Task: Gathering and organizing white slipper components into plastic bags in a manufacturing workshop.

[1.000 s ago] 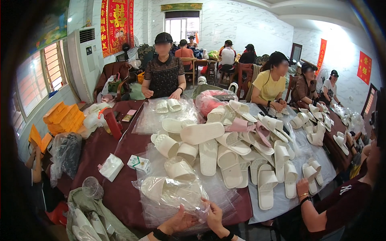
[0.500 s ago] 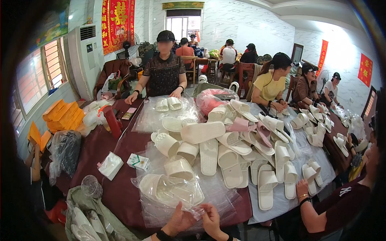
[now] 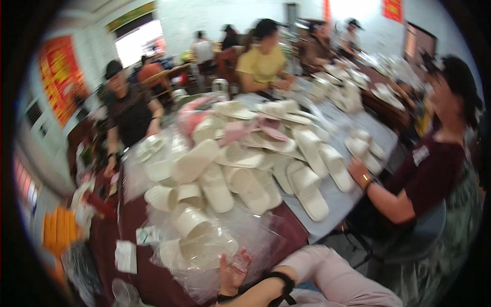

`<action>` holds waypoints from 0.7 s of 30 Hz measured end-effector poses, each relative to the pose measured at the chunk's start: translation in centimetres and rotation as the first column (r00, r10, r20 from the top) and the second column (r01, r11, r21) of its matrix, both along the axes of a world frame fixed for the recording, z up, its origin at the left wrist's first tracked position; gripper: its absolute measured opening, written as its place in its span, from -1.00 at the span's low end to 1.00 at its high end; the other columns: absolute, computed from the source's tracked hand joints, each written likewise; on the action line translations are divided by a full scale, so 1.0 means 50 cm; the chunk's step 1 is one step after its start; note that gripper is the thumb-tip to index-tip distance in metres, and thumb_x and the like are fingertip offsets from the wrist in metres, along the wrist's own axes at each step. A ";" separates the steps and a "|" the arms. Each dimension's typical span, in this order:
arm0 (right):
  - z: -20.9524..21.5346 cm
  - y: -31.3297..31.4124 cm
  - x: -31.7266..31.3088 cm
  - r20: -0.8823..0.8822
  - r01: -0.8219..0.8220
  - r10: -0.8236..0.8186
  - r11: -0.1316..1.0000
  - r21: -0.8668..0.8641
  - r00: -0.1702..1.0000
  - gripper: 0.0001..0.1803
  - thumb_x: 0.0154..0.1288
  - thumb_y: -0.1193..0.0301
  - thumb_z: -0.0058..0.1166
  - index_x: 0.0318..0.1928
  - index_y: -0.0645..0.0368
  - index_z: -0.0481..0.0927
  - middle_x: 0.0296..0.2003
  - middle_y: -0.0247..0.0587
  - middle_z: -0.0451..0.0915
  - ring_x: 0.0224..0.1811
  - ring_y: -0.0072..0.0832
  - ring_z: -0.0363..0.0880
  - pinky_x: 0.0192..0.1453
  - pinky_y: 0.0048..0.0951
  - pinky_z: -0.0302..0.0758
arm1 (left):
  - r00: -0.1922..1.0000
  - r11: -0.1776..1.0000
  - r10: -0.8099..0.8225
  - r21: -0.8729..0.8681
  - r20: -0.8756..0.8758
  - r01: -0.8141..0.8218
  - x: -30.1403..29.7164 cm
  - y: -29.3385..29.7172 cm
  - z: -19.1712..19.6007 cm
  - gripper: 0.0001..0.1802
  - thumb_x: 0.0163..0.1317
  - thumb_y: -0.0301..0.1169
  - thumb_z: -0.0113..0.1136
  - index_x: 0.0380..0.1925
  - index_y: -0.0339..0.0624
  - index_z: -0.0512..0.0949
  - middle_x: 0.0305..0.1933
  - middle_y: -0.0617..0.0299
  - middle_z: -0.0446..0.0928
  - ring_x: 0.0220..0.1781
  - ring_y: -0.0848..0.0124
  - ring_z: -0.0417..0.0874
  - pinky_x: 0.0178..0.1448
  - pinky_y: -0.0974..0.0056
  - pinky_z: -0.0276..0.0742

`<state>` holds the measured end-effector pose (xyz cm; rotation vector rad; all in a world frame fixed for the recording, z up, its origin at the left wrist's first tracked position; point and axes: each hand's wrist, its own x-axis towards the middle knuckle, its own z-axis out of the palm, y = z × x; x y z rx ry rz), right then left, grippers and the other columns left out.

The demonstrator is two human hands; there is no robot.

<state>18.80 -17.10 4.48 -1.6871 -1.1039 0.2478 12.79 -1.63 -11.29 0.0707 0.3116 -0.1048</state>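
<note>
While left hand rests open-fingered on clear plastic bag of white slippers, right hand unseen; maroon-clothed table, crowded workroom, red wall banner.

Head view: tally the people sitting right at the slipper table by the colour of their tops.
Black top: 1
Yellow top: 1
Maroon top: 1
Total: 3
The people further back are too blurred to sort.

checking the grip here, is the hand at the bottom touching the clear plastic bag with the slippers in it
Touching. The head view shows the hand with its fingertips pressed on the clear plastic bag at its near edge; no gap shows.
</note>
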 end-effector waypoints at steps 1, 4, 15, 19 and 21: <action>0.020 -0.013 -0.006 -0.033 0.046 -0.046 0.999 -0.004 0.998 -0.64 0.22 0.34 0.04 0.00 0.23 0.47 -0.22 0.01 0.59 -0.19 -0.12 0.57 -0.16 -0.29 0.52 | 0.996 0.983 0.050 0.171 0.073 -0.062 0.012 -0.012 -0.003 -0.26 0.23 0.13 -0.06 0.07 -0.38 0.37 0.00 0.05 0.51 -0.02 0.19 0.50 0.22 0.15 0.34; 0.026 -0.036 -0.046 -0.133 0.029 -0.026 0.999 0.025 0.991 -0.65 0.23 0.35 0.04 -0.01 0.25 0.47 -0.20 0.01 0.58 -0.17 -0.14 0.56 -0.14 -0.29 0.51 | 0.992 0.971 0.002 0.239 -0.124 0.028 0.008 0.003 -0.012 -0.27 0.22 0.16 -0.05 0.02 -0.37 0.40 -0.03 0.07 0.53 -0.02 0.20 0.50 0.20 0.12 0.35; 0.067 -0.123 -0.057 -0.354 -0.276 0.240 0.960 -0.055 0.904 -0.67 0.28 0.36 0.01 -0.03 0.33 0.47 -0.15 0.03 0.58 -0.12 -0.23 0.54 -0.06 -0.31 0.47 | 0.955 0.970 -0.243 -0.060 -0.168 0.236 0.016 0.032 -0.004 -0.30 0.23 0.14 -0.06 0.01 -0.35 0.40 -0.02 0.06 0.52 -0.03 0.20 0.50 0.19 0.12 0.35; 0.101 -0.062 -0.029 -0.341 -0.534 0.512 0.845 0.033 0.789 -0.67 0.30 0.37 0.00 -0.03 0.35 0.47 -0.14 0.03 0.58 -0.11 -0.27 0.53 -0.04 -0.32 0.45 | 0.981 0.990 -0.139 -0.050 -0.136 0.133 0.005 0.026 0.002 -0.31 0.24 0.14 -0.06 0.01 -0.35 0.41 -0.01 0.06 0.52 -0.03 0.20 0.50 0.19 0.12 0.35; 0.118 -0.025 -0.017 -0.326 -0.666 0.652 0.741 0.083 0.685 -0.68 0.31 0.37 -0.01 -0.04 0.37 0.47 -0.13 0.03 0.57 -0.10 -0.28 0.52 -0.03 -0.33 0.44 | 0.990 0.998 -0.060 -0.039 -0.127 0.055 -0.009 0.026 0.006 -0.31 0.24 0.13 -0.06 0.01 -0.34 0.41 -0.01 0.06 0.52 -0.04 0.20 0.50 0.19 0.12 0.35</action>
